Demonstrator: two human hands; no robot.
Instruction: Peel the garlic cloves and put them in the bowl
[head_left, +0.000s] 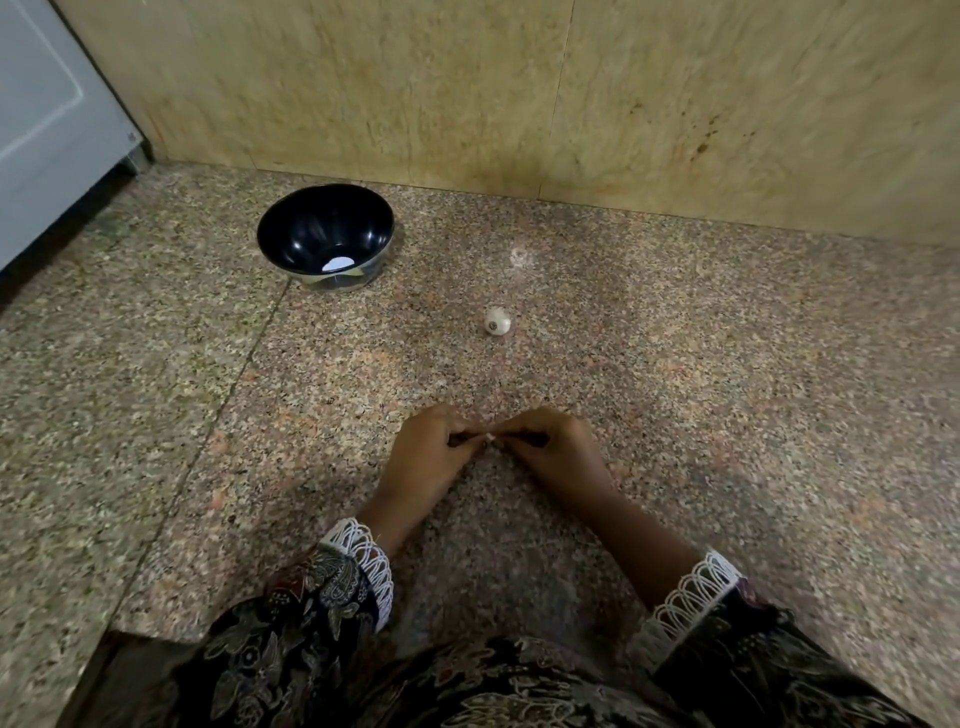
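Observation:
A small white garlic clove is pinched between the fingertips of my left hand and my right hand, low over the granite counter; most of the clove is hidden by the fingers. A black bowl stands at the back left, with something white and small at its bottom. A white garlic bulb lies alone on the counter between the bowl and my hands.
A beige stone wall closes the back of the counter. A grey-white appliance stands at the far left. A faint bit of papery skin lies behind the bulb. The counter's front edge runs at the lower left.

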